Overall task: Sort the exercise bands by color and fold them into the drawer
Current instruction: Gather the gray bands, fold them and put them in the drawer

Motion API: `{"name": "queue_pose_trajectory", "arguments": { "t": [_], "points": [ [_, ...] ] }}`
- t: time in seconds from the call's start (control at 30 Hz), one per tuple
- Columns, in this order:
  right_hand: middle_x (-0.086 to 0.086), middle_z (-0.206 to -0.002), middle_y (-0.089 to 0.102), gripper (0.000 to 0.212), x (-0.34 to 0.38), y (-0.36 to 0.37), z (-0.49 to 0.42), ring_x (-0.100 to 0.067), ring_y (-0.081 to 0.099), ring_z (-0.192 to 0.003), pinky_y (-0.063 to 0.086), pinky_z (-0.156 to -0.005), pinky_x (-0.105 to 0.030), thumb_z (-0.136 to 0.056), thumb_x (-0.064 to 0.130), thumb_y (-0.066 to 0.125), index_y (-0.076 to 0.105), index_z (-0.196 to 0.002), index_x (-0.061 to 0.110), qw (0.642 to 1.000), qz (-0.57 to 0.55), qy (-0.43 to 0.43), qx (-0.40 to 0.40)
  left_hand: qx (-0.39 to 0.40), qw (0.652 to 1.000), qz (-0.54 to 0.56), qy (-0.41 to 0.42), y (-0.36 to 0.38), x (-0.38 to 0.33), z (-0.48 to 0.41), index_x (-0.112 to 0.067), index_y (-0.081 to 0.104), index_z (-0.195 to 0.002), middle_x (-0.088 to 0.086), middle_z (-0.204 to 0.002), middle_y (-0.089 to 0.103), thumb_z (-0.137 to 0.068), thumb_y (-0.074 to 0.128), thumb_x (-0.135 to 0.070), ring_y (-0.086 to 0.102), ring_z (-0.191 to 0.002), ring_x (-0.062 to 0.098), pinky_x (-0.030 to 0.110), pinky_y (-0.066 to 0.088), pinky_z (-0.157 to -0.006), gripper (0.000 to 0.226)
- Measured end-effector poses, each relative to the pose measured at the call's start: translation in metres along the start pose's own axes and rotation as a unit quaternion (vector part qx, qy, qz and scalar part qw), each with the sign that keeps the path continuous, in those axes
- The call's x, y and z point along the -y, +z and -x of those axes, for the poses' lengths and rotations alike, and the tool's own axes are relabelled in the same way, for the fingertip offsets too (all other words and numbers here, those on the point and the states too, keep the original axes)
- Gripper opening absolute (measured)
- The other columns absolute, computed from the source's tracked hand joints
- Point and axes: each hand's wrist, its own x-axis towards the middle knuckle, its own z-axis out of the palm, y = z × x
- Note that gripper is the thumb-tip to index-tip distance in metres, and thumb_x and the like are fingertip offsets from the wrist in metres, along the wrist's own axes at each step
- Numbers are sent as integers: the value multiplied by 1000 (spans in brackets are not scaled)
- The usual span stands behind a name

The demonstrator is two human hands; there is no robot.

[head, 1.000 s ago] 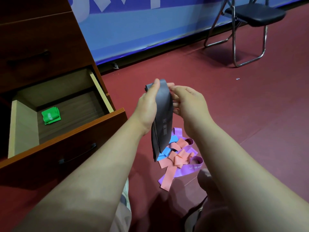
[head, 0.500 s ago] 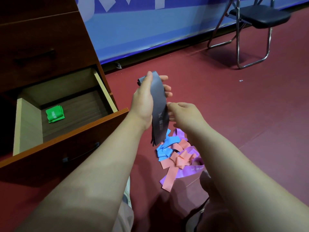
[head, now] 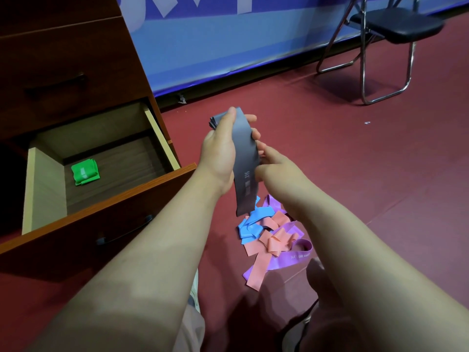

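Observation:
A grey band (head: 245, 171) hangs in the air in front of me. My left hand (head: 220, 151) grips its folded top end, thumb on the near side. My right hand (head: 272, 166) pinches the band lower down, at its right edge. Below them, on the red floor, lies a tangled heap of a blue band (head: 250, 224), a pink band (head: 271, 243) and a purple band (head: 291, 255). At the left, the open wooden drawer (head: 106, 201) holds one folded green band (head: 84, 172).
The dark wooden cabinet (head: 63, 62) with a shut upper drawer stands at the left. A folding metal chair (head: 385, 29) stands at the far right, before a blue wall banner (head: 228, 41). My knees and a shoe show at the bottom.
My right hand has slid from the top of the grey band down along it to its middle. My left hand has kept its hold on the top.

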Motion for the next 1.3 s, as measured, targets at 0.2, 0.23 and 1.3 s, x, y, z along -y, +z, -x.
{"name": "queue_pose_trajectory", "arguments": {
  "t": [0.2, 0.23, 1.3],
  "points": [
    [-12, -91, 69, 42, 5, 3, 5, -20, 58, -74, 48, -69, -35, -79, 12, 47, 59, -119, 17, 997, 62, 17, 36, -36, 998, -37, 25, -3, 1, -4, -6, 62, -96, 8, -73, 65, -103, 35, -40, 66, -74, 23, 29, 52, -63, 44],
    [-11, -80, 65, 31, 7, 3, 7, -19, 54, -69, 44, -66, -33, -80, 14, 48, 62, -107, 9, 996, 76, 13, 35, -38, 998, -43, 24, -4, 1, -4, -7, 63, -95, 8, -74, 67, -103, 34, -41, 68, -75, 23, 28, 53, -64, 45],
    [-9, -80, 58, 22, 11, -7, -2, -18, 50, -71, 38, -67, -32, -95, 17, 50, 63, -98, -2, 991, -45, -33, -121, -32, 942, -265, -205, -14, 7, -7, -21, 63, -84, -4, -70, 67, -90, 48, -53, 64, -73, 17, 37, 47, -80, 35]
  ]
}}
